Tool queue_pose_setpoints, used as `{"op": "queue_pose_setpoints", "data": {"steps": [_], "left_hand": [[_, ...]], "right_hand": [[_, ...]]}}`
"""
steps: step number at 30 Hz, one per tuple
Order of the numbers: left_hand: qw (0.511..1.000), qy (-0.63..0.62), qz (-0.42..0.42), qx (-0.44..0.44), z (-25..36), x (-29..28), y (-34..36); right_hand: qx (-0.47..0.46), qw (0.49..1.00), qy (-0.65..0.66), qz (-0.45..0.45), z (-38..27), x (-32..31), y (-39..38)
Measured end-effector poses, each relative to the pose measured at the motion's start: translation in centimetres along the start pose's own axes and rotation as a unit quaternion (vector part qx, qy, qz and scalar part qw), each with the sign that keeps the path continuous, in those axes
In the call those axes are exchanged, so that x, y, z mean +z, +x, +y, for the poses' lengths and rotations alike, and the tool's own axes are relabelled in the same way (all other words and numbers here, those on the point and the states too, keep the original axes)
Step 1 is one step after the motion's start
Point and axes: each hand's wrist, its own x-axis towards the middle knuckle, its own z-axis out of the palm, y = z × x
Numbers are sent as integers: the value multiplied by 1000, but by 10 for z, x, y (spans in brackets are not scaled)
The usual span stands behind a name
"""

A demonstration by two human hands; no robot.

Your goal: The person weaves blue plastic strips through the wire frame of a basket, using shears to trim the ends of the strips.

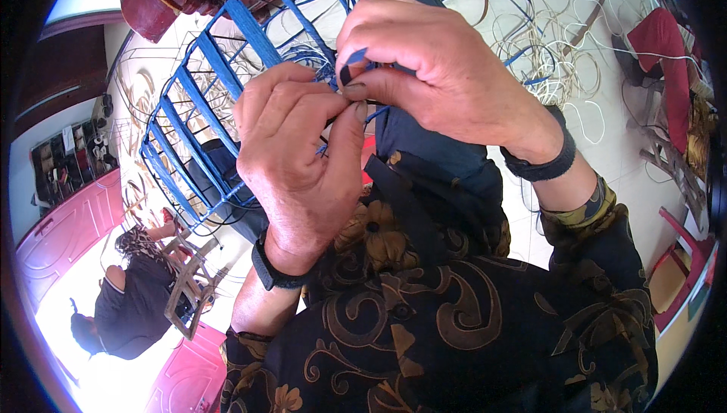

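My right hand (447,72) is closed in a pinch, with the end of a blue strip (355,58) showing between its fingers. Its thumb tip meets the fingertips of my left hand (295,151), which is also closed; what the left fingers pinch is hidden. Just beyond and to the left of my hands leans a framework (216,72) of dark rods, several of them wrapped in blue strip. A tangle of pale and blue strands shows behind my fingers, at the frame's right end.
Loose pale strands (556,61) lie on the tiled floor to the right. A dark red wooden piece of furniture (148,4) stands at the upper left. At lower left a person (132,311) sits near a wooden stool (189,292). Red cloth (666,64) hangs at far right.
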Motion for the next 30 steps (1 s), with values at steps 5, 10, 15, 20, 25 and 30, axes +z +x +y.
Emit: {"op": "queue_pose_setpoints", "data": {"steps": [5,10,15,20,25,30], "left_hand": [[1000,4,12,1,1,2,-1],[1000,4,16,-7,4,4,-5],[1000,8,6,-1,5,3,-2],[999,16,-30,-7,8,-2,-1],[999,1,-36,-16,6,-3,-1],[999,6,-38,3,2,-4,-1]], "right_hand": [[89,993,61,44,1,4,-12],[189,967,142,96,-7,8,-33],[192,963,166,93,-12,10,-34],[118,990,60,45,-10,7,-26],[108,993,4,51,-12,11,-20],[179,982,-9,55,-21,15,-26]]}}
